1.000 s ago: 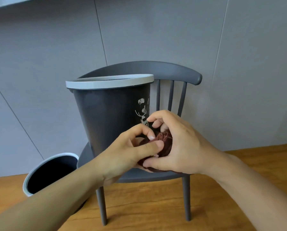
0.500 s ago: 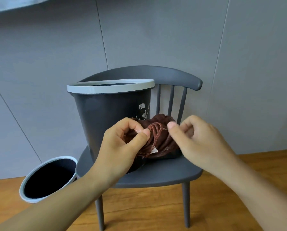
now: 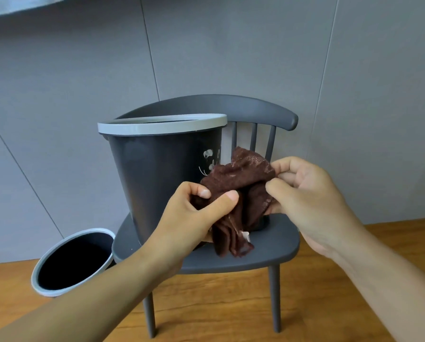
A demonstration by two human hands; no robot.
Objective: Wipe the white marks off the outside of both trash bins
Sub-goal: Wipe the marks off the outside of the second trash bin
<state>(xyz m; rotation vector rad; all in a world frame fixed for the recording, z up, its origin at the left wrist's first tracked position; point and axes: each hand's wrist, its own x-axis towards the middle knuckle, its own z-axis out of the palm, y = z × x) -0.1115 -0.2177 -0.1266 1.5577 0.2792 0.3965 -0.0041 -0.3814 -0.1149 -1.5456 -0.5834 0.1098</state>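
A dark grey trash bin (image 3: 157, 174) with a pale grey rim stands upright on the seat of a grey chair (image 3: 263, 255). White marks (image 3: 207, 160) show on its right side, partly hidden by a dark brown cloth (image 3: 241, 193). My left hand (image 3: 194, 215) pinches the cloth's left part between thumb and fingers. My right hand (image 3: 305, 193) pinches its right edge, so the cloth hangs spread between both hands in front of the bin. A second bin (image 3: 73, 261) stands on the floor at the lower left, its outside mostly out of sight.
The chair stands on a wooden floor (image 3: 231, 304) against a grey panelled wall (image 3: 354, 95). The floor bin sits close to the chair's left front leg.
The cloth was bunched between both hands; my hands have drawn apart and it now hangs unfolded between them. The view has tilted slightly downward.
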